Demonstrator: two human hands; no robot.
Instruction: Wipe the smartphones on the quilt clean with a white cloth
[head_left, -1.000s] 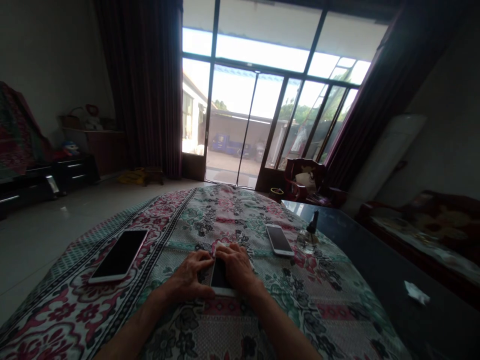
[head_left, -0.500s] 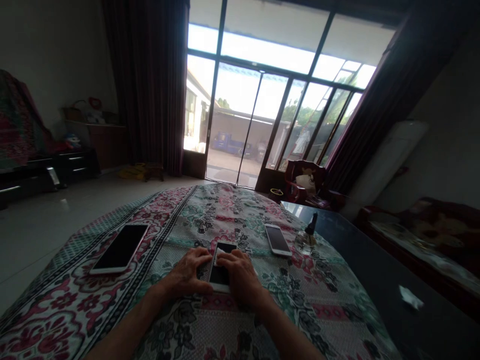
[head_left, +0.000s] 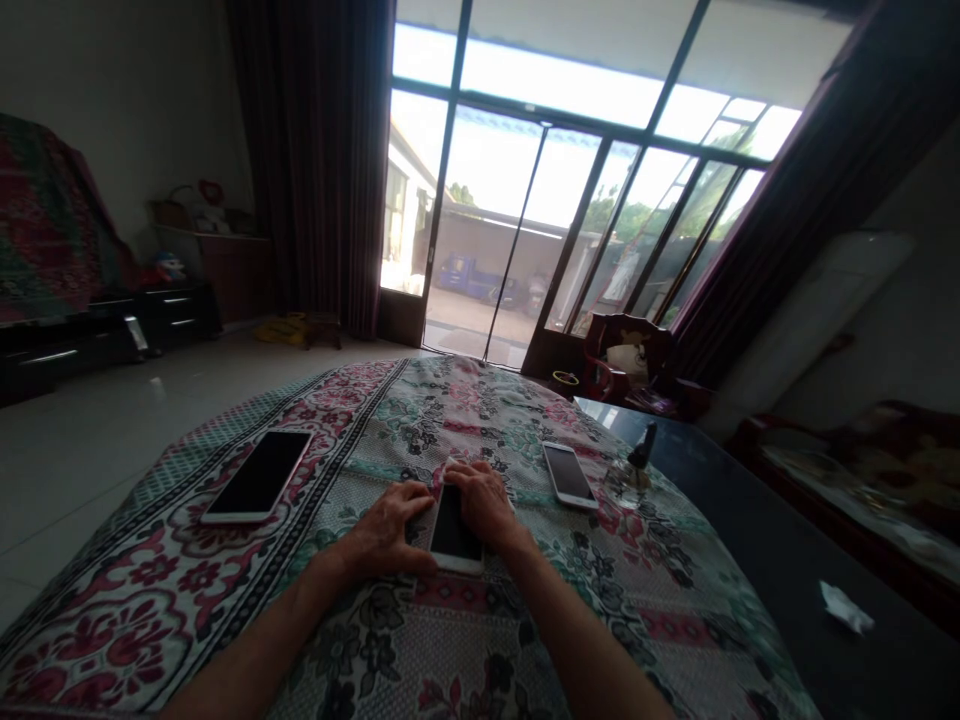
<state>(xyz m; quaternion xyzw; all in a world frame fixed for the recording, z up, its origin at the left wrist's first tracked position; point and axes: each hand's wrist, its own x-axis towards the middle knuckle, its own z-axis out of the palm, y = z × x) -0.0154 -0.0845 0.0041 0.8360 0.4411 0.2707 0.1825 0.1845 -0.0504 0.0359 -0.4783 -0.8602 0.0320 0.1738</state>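
Observation:
A white-framed smartphone (head_left: 457, 535) with a dark screen lies face up on the patterned cloth, between my hands. My left hand (head_left: 384, 527) holds its left side, thumb by the lower corner and fingers along the upper edge. Across the phone's upper end lies my right hand (head_left: 482, 500), its fingers bent and pressed on the glass. A bit of white, apparently a tissue, shows at those fingertips; most of it is hidden. To the left rests a larger white phone (head_left: 259, 478), and to the right a smaller one (head_left: 570, 475), both screen up.
Right of the small phone stands a clear glass bottle with a black top (head_left: 639, 462). A crumpled white tissue (head_left: 846, 607) sits on the dark tabletop (head_left: 757, 560) at right. The floral cloth (head_left: 465, 660) covers the surface under my arms. Beyond are a wooden chair (head_left: 630, 350) and glass doors.
My right hand has slid up the phone to its top end, uncovering more of the lower screen. My left hand stays at the left edge. The whole view has shifted slightly.

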